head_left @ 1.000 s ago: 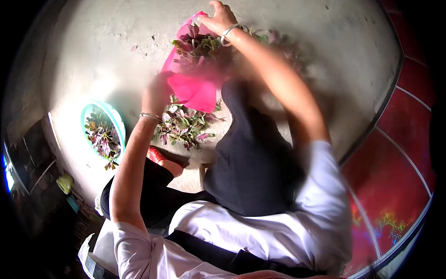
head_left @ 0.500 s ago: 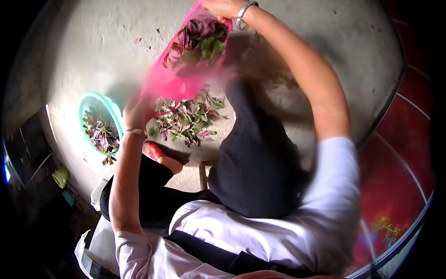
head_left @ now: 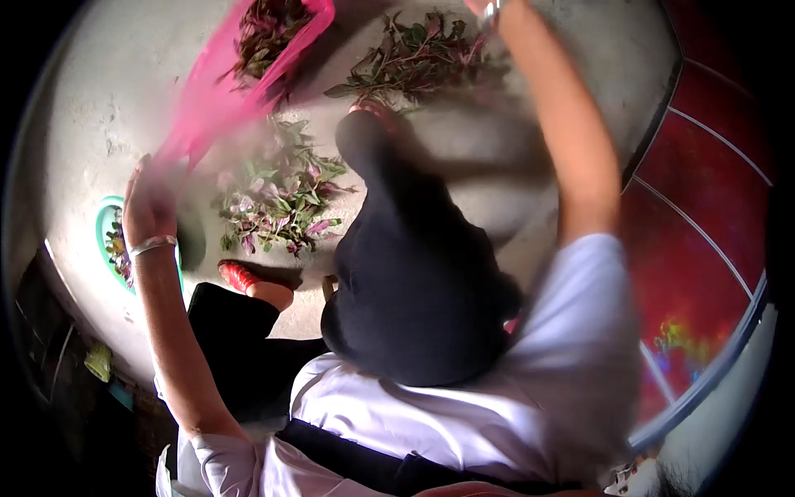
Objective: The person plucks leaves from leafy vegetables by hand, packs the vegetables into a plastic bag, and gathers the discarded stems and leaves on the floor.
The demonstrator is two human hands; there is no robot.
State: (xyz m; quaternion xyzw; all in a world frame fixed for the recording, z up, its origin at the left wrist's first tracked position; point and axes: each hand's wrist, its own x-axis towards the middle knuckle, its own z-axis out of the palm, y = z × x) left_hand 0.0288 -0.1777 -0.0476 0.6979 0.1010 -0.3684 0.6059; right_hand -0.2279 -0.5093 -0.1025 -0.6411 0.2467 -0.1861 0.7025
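Observation:
My left hand [head_left: 151, 203] grips one end of a pink plastic bag [head_left: 219, 95], which stretches up and away from it, slightly blurred. Dark green and purple leaves [head_left: 272, 33] show in the bag's far part. At the top edge of the view is my right hand [head_left: 480, 7], mostly cut off, so its fingers cannot be made out. Close to it lies a heap of leafy stems [head_left: 414, 62] on the floor. Below the bag, loose green and purple leaves [head_left: 286, 203] are spread on the concrete.
A turquoise basin [head_left: 106, 236] with leaves stands at the left, partly behind my left arm. My dark-trousered knee [head_left: 414, 282] and a red shoe [head_left: 238, 275] are near the loose leaves. Red tiles [head_left: 696, 240] border the concrete floor [head_left: 91, 108] on the right.
The pink bag has swung to the left with my left hand. My right hand has let go of the bag and moved right, and the heap of stems now shows.

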